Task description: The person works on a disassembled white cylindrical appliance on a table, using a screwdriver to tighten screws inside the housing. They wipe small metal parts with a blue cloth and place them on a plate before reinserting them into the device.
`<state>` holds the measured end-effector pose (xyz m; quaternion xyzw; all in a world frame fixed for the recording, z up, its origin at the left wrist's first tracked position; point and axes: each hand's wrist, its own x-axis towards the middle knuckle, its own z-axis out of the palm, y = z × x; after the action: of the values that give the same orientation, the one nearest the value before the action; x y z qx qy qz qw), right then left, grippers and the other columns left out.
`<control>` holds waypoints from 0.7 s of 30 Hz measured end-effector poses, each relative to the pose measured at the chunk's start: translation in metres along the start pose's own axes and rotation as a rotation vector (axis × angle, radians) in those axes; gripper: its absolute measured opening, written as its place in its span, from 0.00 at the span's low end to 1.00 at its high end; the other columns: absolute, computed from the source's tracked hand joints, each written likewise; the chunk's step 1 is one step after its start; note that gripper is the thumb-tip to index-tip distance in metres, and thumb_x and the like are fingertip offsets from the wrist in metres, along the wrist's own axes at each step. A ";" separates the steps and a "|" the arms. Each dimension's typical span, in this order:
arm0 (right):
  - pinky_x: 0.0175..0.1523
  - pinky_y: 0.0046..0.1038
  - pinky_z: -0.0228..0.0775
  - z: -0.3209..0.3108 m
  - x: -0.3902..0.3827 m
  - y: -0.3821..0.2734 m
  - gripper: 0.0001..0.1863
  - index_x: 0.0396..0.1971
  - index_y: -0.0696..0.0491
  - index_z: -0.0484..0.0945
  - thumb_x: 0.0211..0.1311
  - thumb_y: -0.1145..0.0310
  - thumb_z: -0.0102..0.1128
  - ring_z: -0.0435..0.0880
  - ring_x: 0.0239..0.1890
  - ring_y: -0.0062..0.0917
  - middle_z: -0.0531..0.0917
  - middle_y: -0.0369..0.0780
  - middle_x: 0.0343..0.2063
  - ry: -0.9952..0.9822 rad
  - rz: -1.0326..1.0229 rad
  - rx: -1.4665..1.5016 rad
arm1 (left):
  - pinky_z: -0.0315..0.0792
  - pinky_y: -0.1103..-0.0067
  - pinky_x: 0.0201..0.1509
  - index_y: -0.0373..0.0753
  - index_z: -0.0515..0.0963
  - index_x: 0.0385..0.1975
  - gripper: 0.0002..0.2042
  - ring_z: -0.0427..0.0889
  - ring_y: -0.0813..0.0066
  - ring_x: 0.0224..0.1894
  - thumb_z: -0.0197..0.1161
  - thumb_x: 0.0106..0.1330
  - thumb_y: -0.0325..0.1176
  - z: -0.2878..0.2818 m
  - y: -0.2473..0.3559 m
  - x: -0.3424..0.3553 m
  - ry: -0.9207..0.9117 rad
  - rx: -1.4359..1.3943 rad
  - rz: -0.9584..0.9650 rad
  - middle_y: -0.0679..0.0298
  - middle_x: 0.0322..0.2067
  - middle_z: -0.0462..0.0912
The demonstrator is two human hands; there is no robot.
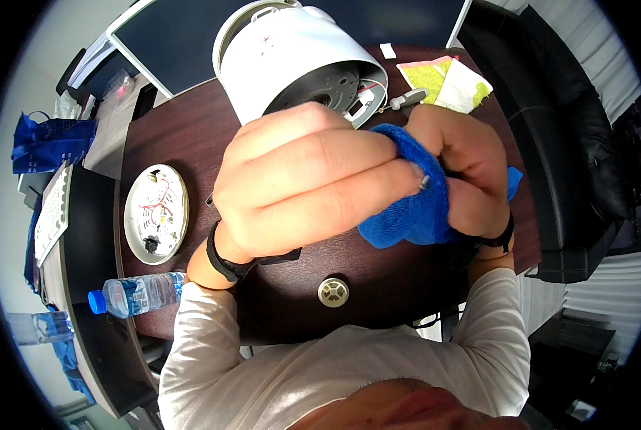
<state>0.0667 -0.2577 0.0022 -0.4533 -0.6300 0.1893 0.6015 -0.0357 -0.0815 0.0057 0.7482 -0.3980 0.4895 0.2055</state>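
My left hand (306,179) is closed on a blue cloth (395,222), its fingertips at a small metal piece (423,183) that pokes out at the cloth's edge. My right hand (467,165) grips the same cloth from the right, fingers curled into it; what lies inside the cloth is hidden. Behind both hands a white cylindrical appliance (299,57) lies on its side, open end toward me with a dark inner plate and a red wire. A grey-handled screwdriver (408,99) is beside it. Nearer me sits a small round cream part (333,292).
On the dark desk (163,132) are an oval dish-like cover with wiring (155,213), a water bottle (137,294) on its side and yellow-white cloths (463,89). A screen (155,43) stands behind, a black sofa (549,143) right, and a side cabinet (98,244) with a blue bag (51,143) left.
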 end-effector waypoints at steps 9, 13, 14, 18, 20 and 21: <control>0.27 0.16 0.60 0.003 0.000 0.000 0.07 0.29 0.58 0.69 0.57 0.69 0.52 0.68 0.23 0.13 0.73 0.33 0.23 0.126 -0.031 0.269 | 0.72 0.83 0.33 0.31 0.80 0.31 0.06 0.78 0.74 0.28 0.68 0.55 0.23 0.003 -0.005 0.003 0.125 -0.367 -0.357 0.57 0.32 0.80; 0.29 0.17 0.61 0.004 -0.002 0.000 0.08 0.30 0.58 0.70 0.56 0.69 0.52 0.69 0.24 0.14 0.74 0.34 0.25 0.193 -0.091 0.203 | 0.72 0.83 0.34 0.31 0.77 0.33 0.08 0.76 0.78 0.29 0.67 0.59 0.28 0.003 0.008 0.005 0.143 -0.701 -0.727 0.58 0.34 0.77; 0.30 0.17 0.61 0.004 -0.003 0.000 0.08 0.31 0.58 0.71 0.56 0.69 0.53 0.70 0.25 0.15 0.74 0.34 0.26 0.213 -0.100 0.191 | 0.72 0.83 0.34 0.32 0.77 0.33 0.08 0.75 0.78 0.30 0.67 0.59 0.29 0.004 0.011 0.005 0.157 -0.781 -0.794 0.58 0.33 0.77; 0.32 0.20 0.61 -0.001 -0.002 0.003 0.08 0.32 0.58 0.70 0.55 0.71 0.54 0.69 0.27 0.17 0.72 0.35 0.27 0.117 -0.169 -0.058 | 0.69 0.89 0.32 0.31 0.78 0.37 0.07 0.75 0.86 0.29 0.65 0.60 0.20 0.011 0.009 0.001 0.185 -0.838 -0.662 0.63 0.33 0.78; 0.31 0.20 0.60 0.000 -0.003 0.003 0.07 0.32 0.58 0.69 0.54 0.72 0.54 0.68 0.26 0.18 0.71 0.36 0.26 0.105 -0.141 -0.047 | 0.68 0.89 0.29 0.31 0.78 0.36 0.06 0.74 0.87 0.27 0.64 0.59 0.19 0.012 0.006 -0.001 0.184 -0.752 -0.614 0.65 0.31 0.77; 0.31 0.20 0.60 0.001 -0.003 0.003 0.07 0.31 0.57 0.69 0.54 0.73 0.54 0.68 0.25 0.18 0.71 0.36 0.26 0.117 -0.128 -0.058 | 0.67 0.89 0.29 0.31 0.78 0.35 0.06 0.74 0.87 0.26 0.64 0.59 0.19 0.012 0.005 -0.001 0.167 -0.681 -0.579 0.65 0.30 0.77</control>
<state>0.0669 -0.2582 -0.0024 -0.4396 -0.6266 0.1055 0.6349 -0.0329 -0.0919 -0.0009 0.6764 -0.2930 0.3116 0.5997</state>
